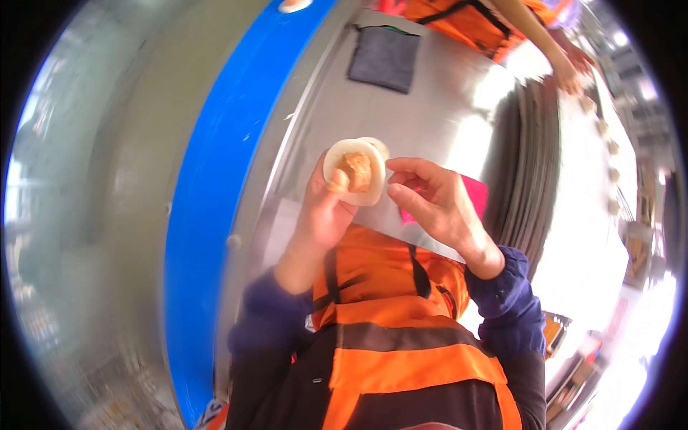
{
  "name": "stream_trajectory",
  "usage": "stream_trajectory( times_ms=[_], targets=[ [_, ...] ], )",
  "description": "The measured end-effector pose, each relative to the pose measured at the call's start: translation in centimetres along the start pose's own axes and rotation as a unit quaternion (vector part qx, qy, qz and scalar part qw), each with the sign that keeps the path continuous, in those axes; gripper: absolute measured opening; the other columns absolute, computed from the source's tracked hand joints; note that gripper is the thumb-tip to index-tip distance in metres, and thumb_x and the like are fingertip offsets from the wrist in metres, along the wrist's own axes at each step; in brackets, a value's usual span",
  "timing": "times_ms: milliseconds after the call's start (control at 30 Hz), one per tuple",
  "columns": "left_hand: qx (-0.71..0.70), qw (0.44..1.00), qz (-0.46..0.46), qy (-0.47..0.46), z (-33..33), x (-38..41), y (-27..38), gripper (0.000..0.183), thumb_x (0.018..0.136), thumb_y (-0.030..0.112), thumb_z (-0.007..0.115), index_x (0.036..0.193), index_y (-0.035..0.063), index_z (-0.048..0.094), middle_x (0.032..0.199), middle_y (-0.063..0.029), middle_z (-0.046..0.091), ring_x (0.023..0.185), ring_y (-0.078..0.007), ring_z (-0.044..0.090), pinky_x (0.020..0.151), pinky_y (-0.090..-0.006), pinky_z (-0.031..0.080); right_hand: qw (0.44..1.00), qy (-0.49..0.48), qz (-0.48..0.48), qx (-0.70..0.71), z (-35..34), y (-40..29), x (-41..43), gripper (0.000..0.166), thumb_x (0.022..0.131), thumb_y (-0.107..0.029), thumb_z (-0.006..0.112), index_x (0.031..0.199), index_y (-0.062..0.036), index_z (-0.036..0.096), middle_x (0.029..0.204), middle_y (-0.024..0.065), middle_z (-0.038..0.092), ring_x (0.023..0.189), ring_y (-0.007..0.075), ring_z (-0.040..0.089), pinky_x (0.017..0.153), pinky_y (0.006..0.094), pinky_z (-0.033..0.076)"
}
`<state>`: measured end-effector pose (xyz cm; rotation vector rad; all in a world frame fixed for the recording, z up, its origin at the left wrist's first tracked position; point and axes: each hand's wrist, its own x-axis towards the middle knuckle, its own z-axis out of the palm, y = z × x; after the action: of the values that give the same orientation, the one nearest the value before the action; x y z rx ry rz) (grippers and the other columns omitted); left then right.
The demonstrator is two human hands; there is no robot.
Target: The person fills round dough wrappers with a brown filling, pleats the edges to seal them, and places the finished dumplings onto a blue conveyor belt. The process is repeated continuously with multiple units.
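Note:
My left hand (329,212) holds up a round, pale dough wrapper (332,158), its thumb at the filling's lower edge. A lump of orange-tan filling (359,171) sits in the middle of the wrapper. Behind its upper right edge shows a second pale round piece (379,146), probably another wrapper, mostly hidden. Just to the right is my right hand (438,201), thumb and forefinger apart with nothing visible between them. The forefinger's tip comes close to the wrapper's rim; whether it touches I cannot tell. Partly hidden beneath this hand lies a bright pink cloth or sheet (476,194).
A blue conveyor belt (215,161) runs along the left, with a pale filled piece (294,4) at its far end. The steel table (430,102) bears a grey cloth (384,59). Right are stacked grey edges (529,161), a co-worker's hand (567,78) and several dough pieces (613,174).

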<state>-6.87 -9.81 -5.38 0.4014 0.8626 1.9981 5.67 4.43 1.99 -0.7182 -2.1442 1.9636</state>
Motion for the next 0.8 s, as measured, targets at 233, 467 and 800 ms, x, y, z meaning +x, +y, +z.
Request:
stream_trajectory(
  times_ms=[233, 467, 800],
  targets=[
    [0.100, 0.994, -0.013, 0.029, 5.2, 1.8, -2.4, 0.051, 0.085, 0.013, 0.072, 0.126, 0.0022, 0.046, 0.117, -0.0075, 0.056, 0.108, -0.0153, 0.056, 0.094, -0.0321, 0.048, 0.993, 0.117, -0.031, 0.000, -2.2, 1.5, -1.5, 0.018, 0.093, -0.011, 0.065, 0.103, 0.0034, 0.065, 0.087, 0.0060, 0.069, 0.075, 0.0082, 0.062, 0.063, 0.0246, 0.051],
    [0.165, 0.985, 0.034, 0.039, 5.5, 1.6, -3.2, 0.044, 0.083, 0.004, 0.065, 0.123, 0.0014, 0.048, 0.112, -0.0070, 0.057, 0.103, -0.0144, 0.057, 0.089, -0.0301, 0.050, 0.993, 0.100, -0.005, 0.069, -2.8, 1.7, -1.8, 0.013, 0.092, -0.006, 0.065, 0.100, 0.0035, 0.064, 0.087, 0.0082, 0.067, 0.075, 0.0122, 0.065, 0.066, 0.0248, 0.053],
    [0.188, 0.981, 0.022, 0.050, 5.4, 2.0, -3.3, 0.041, 0.082, -0.003, 0.059, 0.122, 0.0024, 0.050, 0.112, -0.0065, 0.058, 0.103, -0.0141, 0.058, 0.089, -0.0307, 0.052, 0.956, 0.143, -0.172, -0.188, -3.9, 2.5, -2.0, 0.018, 0.088, -0.003, 0.068, 0.105, 0.0026, 0.064, 0.083, 0.0087, 0.068, 0.076, 0.0137, 0.067, 0.065, 0.0271, 0.053]
  ],
)
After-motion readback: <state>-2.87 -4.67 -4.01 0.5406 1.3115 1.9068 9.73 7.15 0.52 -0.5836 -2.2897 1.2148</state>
